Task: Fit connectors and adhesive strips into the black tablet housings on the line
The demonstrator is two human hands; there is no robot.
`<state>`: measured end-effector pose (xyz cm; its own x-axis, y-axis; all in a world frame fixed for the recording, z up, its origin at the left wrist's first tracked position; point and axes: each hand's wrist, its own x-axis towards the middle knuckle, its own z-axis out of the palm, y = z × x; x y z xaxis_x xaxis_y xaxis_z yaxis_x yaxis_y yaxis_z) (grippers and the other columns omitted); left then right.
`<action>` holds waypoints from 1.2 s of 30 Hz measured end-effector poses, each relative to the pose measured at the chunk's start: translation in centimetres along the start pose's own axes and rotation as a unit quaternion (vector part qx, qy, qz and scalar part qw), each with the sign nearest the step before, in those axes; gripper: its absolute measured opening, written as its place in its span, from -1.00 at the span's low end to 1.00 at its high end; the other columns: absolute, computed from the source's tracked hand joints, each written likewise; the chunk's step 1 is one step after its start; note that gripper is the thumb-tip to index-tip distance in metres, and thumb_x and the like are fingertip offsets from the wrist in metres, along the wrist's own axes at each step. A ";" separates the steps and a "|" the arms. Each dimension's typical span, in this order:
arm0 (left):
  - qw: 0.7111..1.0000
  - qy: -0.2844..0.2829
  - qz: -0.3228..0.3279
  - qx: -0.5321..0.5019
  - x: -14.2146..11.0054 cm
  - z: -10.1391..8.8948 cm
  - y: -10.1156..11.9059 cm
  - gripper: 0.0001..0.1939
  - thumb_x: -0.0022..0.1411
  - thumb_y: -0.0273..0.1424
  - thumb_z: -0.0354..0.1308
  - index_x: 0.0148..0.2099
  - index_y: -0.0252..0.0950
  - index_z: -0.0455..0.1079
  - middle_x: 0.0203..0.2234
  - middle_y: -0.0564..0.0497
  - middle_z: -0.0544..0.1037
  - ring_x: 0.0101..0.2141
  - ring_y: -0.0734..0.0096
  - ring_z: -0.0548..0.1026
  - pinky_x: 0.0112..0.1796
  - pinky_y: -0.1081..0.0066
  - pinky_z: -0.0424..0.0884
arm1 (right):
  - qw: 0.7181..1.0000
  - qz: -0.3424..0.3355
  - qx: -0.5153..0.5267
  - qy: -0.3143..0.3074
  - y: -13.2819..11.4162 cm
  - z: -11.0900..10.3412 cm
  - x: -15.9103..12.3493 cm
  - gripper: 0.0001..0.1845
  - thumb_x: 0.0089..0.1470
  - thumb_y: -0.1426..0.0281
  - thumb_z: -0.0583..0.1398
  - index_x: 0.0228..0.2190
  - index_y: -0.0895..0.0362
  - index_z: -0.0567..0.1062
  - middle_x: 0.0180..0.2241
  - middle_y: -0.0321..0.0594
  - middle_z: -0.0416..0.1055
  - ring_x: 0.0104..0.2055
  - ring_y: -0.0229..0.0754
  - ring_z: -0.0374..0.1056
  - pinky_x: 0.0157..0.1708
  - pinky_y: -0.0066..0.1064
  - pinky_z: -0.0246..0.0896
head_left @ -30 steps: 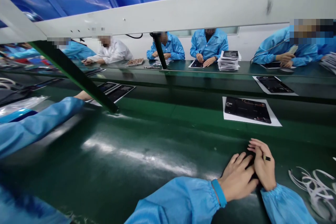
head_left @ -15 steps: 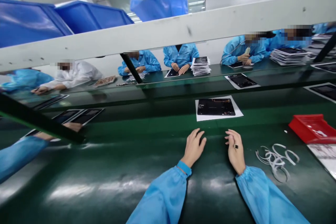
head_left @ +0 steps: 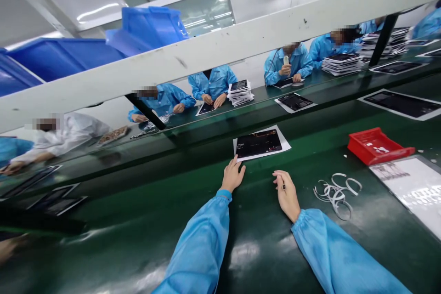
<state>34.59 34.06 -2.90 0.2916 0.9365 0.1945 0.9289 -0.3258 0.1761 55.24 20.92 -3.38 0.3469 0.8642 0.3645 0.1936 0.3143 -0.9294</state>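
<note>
A flat black panel (head_left: 259,142), like a tablet's rear part with its inner parts showing, lies on a white sheet (head_left: 284,142) on the green bench in front of me. My left hand (head_left: 232,174) reaches to the near left corner of that sheet, fingertips at its edge, fingers extended and holding nothing. To the right, my right hand (head_left: 287,194) hovers or rests over the bench, its fingers loosely bent and nothing visibly held. A small dark piece, perhaps a ring, shows on one of its fingers. Curled white strips (head_left: 336,195) lie right of this hand.
A red bin (head_left: 374,144) with small white bits stands at the right, beside a white sheet of small pale pieces (head_left: 418,190). Dark posts and a white overhead beam (head_left: 206,39) cross the view. Co-workers sit opposite, near stacked panels (head_left: 240,93). Another person's hand is blurred at far left.
My left hand has reached forward to the sheet's near edge. My right hand stays apart from the sheet. The view has turned right and tilted; the hand at far left has drawn back.
</note>
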 end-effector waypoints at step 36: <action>0.943 -0.121 0.178 0.253 1.5 -5.5 -3.5 -0.74 0.31 -0.33 0.11 -0.02 -0.35 0.36 -0.12 -0.08 0.46 -0.11 0.28 0.45 -0.08 0.15 0.43 | 0.999 0.022 -0.012 -0.024 0.1 -0.1 -0.2 -0.62 0.32 0.17 -0.09 -0.20 0.12 0.41 -0.27 -0.15 0.38 -0.33 -0.19 0.33 -0.32 -0.36 0.29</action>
<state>30.53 35.91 2.07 0.5933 0.8009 -0.0815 0.7342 -0.5798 -0.3531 55.26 20.76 -3.53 0.3118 0.8950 0.3190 0.2015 0.2658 -0.9427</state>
